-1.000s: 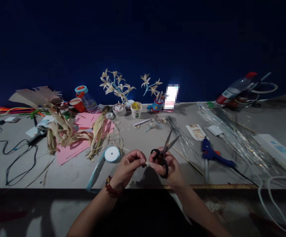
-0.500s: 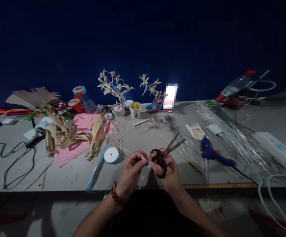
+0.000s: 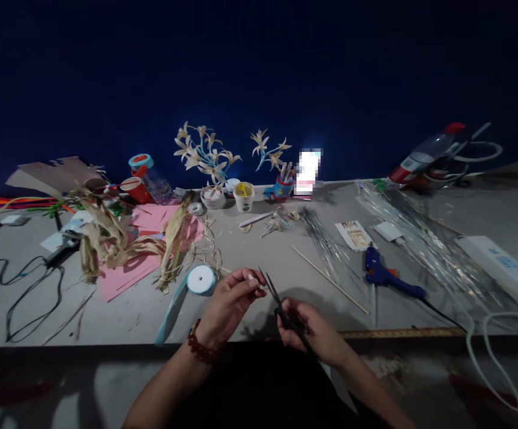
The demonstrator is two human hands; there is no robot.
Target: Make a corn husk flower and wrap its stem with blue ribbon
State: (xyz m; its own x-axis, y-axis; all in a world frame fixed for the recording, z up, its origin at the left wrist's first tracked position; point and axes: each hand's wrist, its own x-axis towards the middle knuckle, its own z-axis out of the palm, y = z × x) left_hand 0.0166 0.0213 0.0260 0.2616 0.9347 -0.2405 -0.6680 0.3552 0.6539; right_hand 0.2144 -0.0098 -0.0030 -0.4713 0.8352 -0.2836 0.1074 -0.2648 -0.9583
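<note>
My left hand [image 3: 236, 298] pinches a small pale piece [image 3: 255, 281] between thumb and fingers, above the front of the table. Too little of the piece shows to name it. Black-handled scissors [image 3: 274, 292] are in my right hand [image 3: 306, 328], their narrowly parted blades pointing up and left, close beside the pale piece. Left of my left hand lies a roll of light blue ribbon [image 3: 201, 280] with its loose end hanging over the table edge. A thin stick [image 3: 330, 279] rests to the right of the scissors.
Pink paper [image 3: 129, 277] and dried husks [image 3: 174, 247] lie left. Behind stand husk flowers [image 3: 205, 152], a white cup [image 3: 244, 198] and a lit phone [image 3: 308, 171]. Wires [image 3: 324, 238], a blue glue gun [image 3: 384, 277] and a power strip [image 3: 504, 268] are at the right.
My hands have moved apart. The scissors have swung from pointing up and right, away from my left hand, to pointing up and left beside the pale piece, with their blades closer together.
</note>
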